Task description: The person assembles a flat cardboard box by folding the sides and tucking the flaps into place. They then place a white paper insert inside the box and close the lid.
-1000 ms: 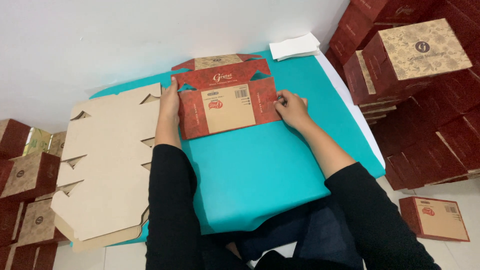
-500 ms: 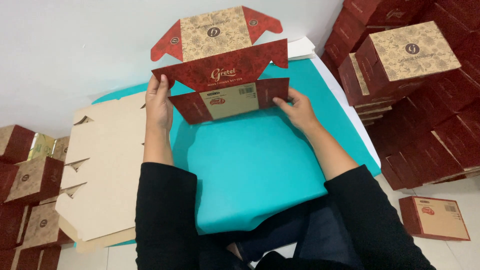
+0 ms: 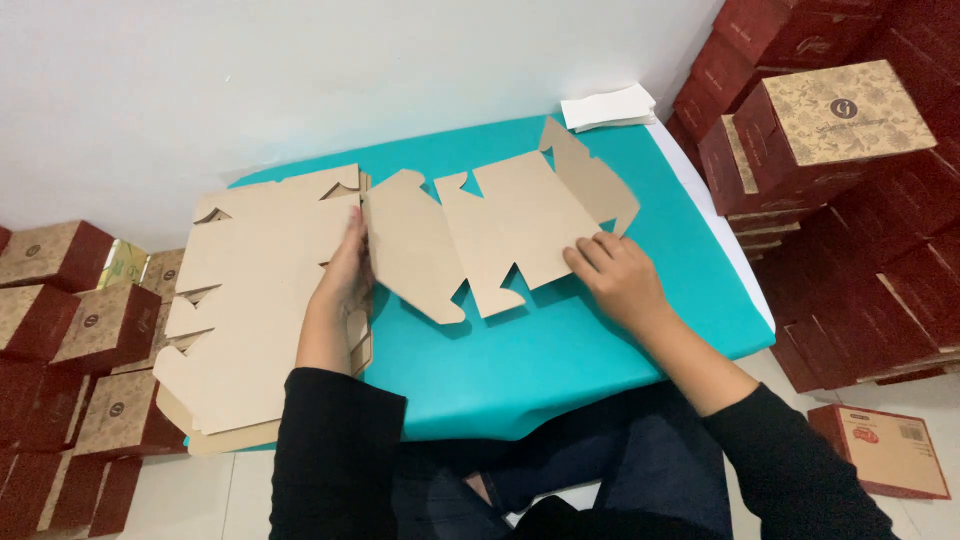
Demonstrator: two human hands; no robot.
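- Two hands rest on an unfolded box blank (image 3: 490, 235) that lies flat, plain brown side up, on the teal bench (image 3: 560, 350).
- The left hand (image 3: 348, 270) lies open and flat, fingers together, on the blank's left edge, just where it meets a stack of flat blanks (image 3: 250, 310); it grips nothing.
- The right hand (image 3: 618, 278) presses down with loosely spread fingers on the blank's lower right part, palm down, not closed around anything.
- The blank sits near the middle of the bench, its flaps splayed out toward the wall and toward the person.
- The stack of flat blanks covers the bench's left end and overhangs its near edge.
- A small pile of white paper (image 3: 608, 107) lies at the far right corner of the bench, well apart from both hands.
- Assembled dark red boxes (image 3: 840, 140) with patterned tan tops are stacked high to the right; more of them (image 3: 70, 320) stand on the floor to the left.
- One flat red box (image 3: 885, 450) lies on the floor at lower right.
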